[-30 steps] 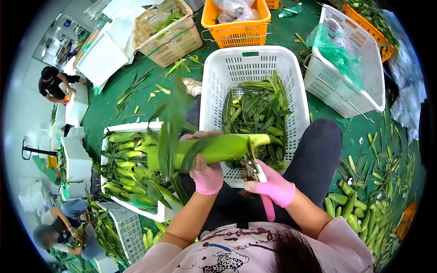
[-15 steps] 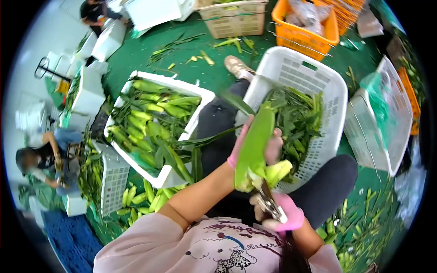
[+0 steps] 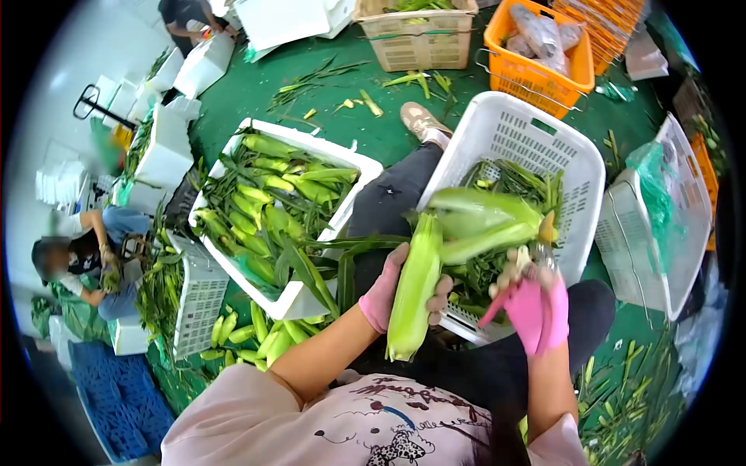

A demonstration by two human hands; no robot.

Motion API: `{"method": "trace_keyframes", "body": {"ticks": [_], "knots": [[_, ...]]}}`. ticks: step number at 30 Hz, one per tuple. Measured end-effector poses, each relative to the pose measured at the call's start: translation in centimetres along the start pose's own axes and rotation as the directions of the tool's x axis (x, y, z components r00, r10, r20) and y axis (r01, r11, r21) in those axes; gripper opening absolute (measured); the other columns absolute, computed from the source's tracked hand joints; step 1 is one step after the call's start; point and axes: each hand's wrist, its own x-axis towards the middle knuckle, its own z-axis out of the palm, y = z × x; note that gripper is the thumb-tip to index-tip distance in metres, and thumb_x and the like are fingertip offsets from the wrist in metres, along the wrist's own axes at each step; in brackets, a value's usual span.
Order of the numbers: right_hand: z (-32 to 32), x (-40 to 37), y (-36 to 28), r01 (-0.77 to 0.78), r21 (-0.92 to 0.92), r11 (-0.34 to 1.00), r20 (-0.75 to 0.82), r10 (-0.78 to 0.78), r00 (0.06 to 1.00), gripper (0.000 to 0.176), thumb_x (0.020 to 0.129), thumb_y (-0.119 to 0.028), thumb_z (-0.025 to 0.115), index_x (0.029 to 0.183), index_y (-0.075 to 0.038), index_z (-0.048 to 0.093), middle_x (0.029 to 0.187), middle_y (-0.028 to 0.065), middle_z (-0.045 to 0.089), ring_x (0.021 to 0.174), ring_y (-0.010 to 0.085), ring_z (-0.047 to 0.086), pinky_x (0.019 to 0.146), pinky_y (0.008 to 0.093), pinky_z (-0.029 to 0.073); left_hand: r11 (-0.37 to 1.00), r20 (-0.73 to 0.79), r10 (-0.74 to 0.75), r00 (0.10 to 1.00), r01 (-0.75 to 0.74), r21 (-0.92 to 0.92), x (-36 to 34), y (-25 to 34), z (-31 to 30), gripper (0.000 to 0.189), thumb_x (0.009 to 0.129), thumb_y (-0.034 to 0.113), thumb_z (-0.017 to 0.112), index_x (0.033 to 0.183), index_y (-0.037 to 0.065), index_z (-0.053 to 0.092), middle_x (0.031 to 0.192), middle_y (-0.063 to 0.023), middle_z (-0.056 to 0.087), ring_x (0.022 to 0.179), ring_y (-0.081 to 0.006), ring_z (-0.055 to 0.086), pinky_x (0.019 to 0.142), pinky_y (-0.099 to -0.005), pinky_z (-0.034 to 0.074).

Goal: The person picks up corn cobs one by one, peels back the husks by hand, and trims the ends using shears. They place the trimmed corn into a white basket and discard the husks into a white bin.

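My left hand [image 3: 384,293], in a pink glove with bare fingertips, is wrapped round an ear of corn [image 3: 414,291] in pale green husk. The ear points away from me over my lap. My right hand [image 3: 536,303], gloved the same way, is closed at the near right side of the white basket [image 3: 584,155]. Pruning shears [image 3: 545,252] show blurred at its fingers. Just beyond these fingers, loose pale husk leaves [image 3: 489,213] spread over the basket, their base end beside the shears. Inside the basket lie dark green leaves [image 3: 497,272].
A white foam box [image 3: 365,165] full of husked ears stands at left. More ears [image 3: 272,342] lie on the green floor [image 3: 311,89]. An orange crate [image 3: 536,81] and a beige crate [image 3: 420,50] stand ahead. Another person [image 3: 101,256] sits at far left.
The husk leaves have come away from the ear and are now over the basket. My right hand has moved right and forward with the shears; the ear now looks slimmer and paler.
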Motion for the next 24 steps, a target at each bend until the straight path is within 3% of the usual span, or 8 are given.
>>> {"method": "trace_keyframes", "body": {"ticks": [3, 7, 11, 15, 17, 19, 21, 24], "knots": [[-5.7, 3.1, 1.8, 0.068, 0.122, 0.99, 0.03, -0.072, 0.997, 0.025, 0.09, -0.035, 0.066, 0.092, -0.01, 0.064, 0.092, 0.0119, 0.067, 0.085, 0.0329, 0.065, 0.081, 0.0545, 0.056, 0.957, -0.026, 0.075, 0.997, -0.064, 0.283, 0.5, -0.2, 1.2, 0.073, 0.097, 0.074, 0.039, 0.146, 0.021, 0.05, 0.091, -0.0091, 0.055, 0.076, -0.0233, 0.055, 0.07, -0.04, 0.048], [-4.4, -2.2, 7.4, -0.321, 0.041, 0.946, -0.043, 0.323, 0.945, 0.023, 0.084, -0.014, 0.07, 0.103, -0.008, 0.06, 0.102, 0.0123, 0.065, 0.084, 0.0332, 0.066, 0.075, 0.0523, 0.057, 0.81, -0.224, 0.426, 0.877, -0.26, 0.525, 1.6, -0.7, 2.9, 0.067, 0.1, 0.069, 0.038, 0.136, 0.015, 0.054, 0.096, -0.009, 0.062, 0.09, -0.0256, 0.063, 0.081, -0.0433, 0.052], [-2.7, -4.3, 8.8, 0.112, -0.517, 0.849, -0.187, -0.24, 0.953, 0.05, 0.083, -0.004, 0.072, 0.129, -0.005, 0.051, 0.113, 0.0078, 0.063, 0.087, 0.019, 0.063, 0.078, 0.0401, 0.057, 0.667, -0.13, 0.474, 0.871, -0.259, 0.699, 3.6, -0.3, 2.4, 0.06, 0.104, 0.057, 0.042, 0.132, 0.005, 0.054, 0.118, -0.0126, 0.065, 0.103, -0.0256, 0.064, 0.09, -0.0388, 0.053], [0.1, -5.3, 4.7, 0.021, -0.482, 0.876, -0.294, -0.184, 0.938, 0.067, 0.079, -0.013, 0.078, 0.137, -0.005, 0.046, 0.112, 0.0107, 0.062, 0.079, 0.0184, 0.064, 0.037, 0.0225, 0.048, 0.636, 0.011, 0.534, 0.846, -0.41, 0.654, 6.8, -6.4, 4.3, 0.041, 0.105, 0.008, 0.044, 0.145, 0.001, 0.045, 0.126, -0.0154, 0.064, 0.116, -0.024, 0.063, 0.103, -0.0386, 0.049], [-4.9, -6.3, 5.7, 0.249, -0.335, 0.909, -0.333, -0.362, 0.871, 0.057, 0.088, -0.017, 0.07, 0.14, -0.006, 0.048, 0.126, 0.0098, 0.061, 0.116, 0.0295, 0.06, 0.101, 0.0481, 0.049, 0.477, 0.003, 0.593, 0.805, -0.354, 0.805, 8.2, -4.4, 1.7, 0.044, 0.103, 0.002, 0.04, 0.146, 0.001, 0.044, 0.125, -0.0166, 0.064, 0.115, -0.0261, 0.063, 0.103, -0.0384, 0.049], [-8.3, -7.3, 3.6, 0.398, -0.214, 0.892, -0.19, -0.438, 0.879, 0.062, 0.098, -0.036, 0.061, 0.149, -0.008, 0.042, 0.141, 0.0122, 0.054, 0.126, 0.0331, 0.055, 0.1, 0.0538, 0.051, -0.631, 0.525, 0.449, 0.722, -0.16, 0.759, 10.0, 0.0, -2.0, 0.054, 0.102, 0.013, 0.051, 0.152, 0.003, 0.035, 0.121, -0.0276, 0.062, 0.108, -0.0399, 0.067, 0.098, -0.0452, 0.052], [-7.1, -8.0, 0.8, 0.429, -0.222, 0.875, -0.237, -0.475, 0.847, 0.068, 0.095, -0.033, 0.066, 0.149, -0.003, 0.039, 0.138, 0.0155, 0.056, 0.122, 0.0338, 0.057, 0.105, 0.0563, 0.047, -0.585, -0.388, 0.367, 0.845, 0.534, 0.611, 6.8, -0.5, 6.0, 0.082, 0.095, 0.033, 0.067, 0.159, 0.006, 0.021, 0.132, -0.0342, 0.054, 0.117, -0.0482, 0.061, 0.103, -0.0477, 0.049], [2.1, -8.6, -0.5, -0.047, -0.694, 0.718, -0.431, -0.362, 0.827, 0.072, 0.093, -0.03, 0.066, 0.151, 0.0, 0.035, 0.136, 0.0172, 0.053, 0.118, 0.0302, 0.057, 0.104, 0.0515, 0.048, -0.259, -0.019, 0.292, 0.956, 0.098, 0.961, 4.3, -3.1, 3.9, 0.111, 0.084, 0.045, 0.079, 0.16, 0.003, 0.01, 0.151, -0.0289, 0.042, 0.139, -0.0382, 0.045, 0.115, -0.0438, 0.038]]}}
